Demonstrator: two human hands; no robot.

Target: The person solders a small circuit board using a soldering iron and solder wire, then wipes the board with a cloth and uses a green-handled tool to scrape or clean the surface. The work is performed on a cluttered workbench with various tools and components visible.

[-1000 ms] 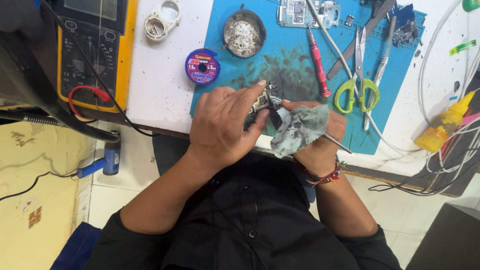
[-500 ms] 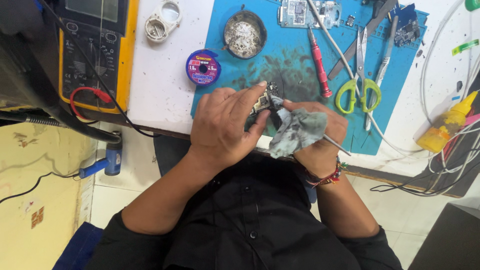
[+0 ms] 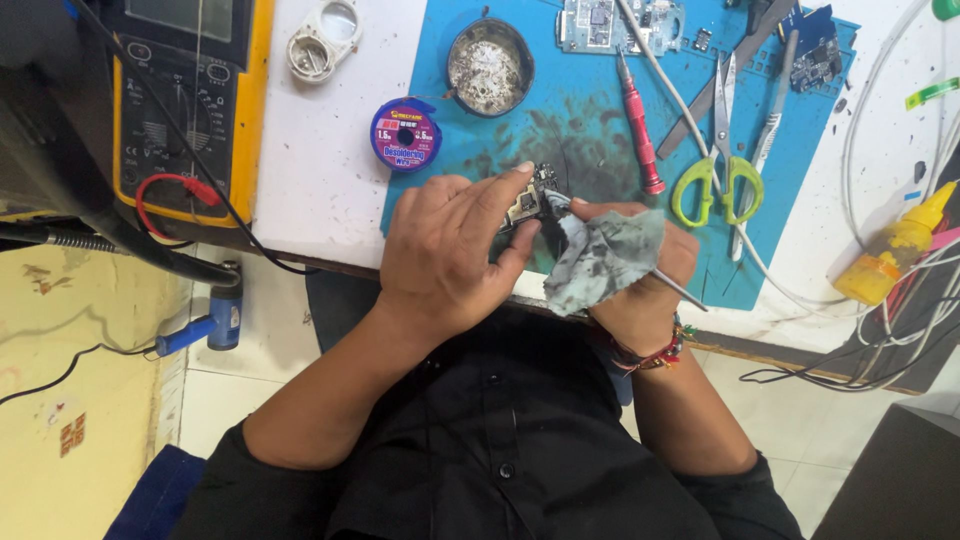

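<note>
Two hands are meeting over the near edge of a stained blue work mat [image 3: 600, 130], working on one small electronic part [image 3: 527, 203] held just above it. The left hand [image 3: 450, 250] is pinching that part between thumb and forefinger, the other fingers curling loosely beneath, so the piece is sitting up off the mat and touching nothing but fingertips and cloth. The right hand [image 3: 640, 270] is closing around a grubby grey cloth [image 3: 600, 260], pressing a folded corner of it against the part, and a thin metal tool [image 3: 680, 290] is poking out from under the fingers; how those fingers are gripping the tool cannot be told, as the cloth is covering them. Judging by this, the wiping of the part is the step in hand. Any further rubbing is likely calling for a firm pinch on the left and light, short strokes on the right, since the piece looks small and easy to flick away. Beyond the hands are lying a red screwdriver [image 3: 638, 125], green-handled scissors [image 3: 716, 160], a round tin of metal wool [image 3: 490, 68] and a blue solder spool [image 3: 405, 134].
</note>
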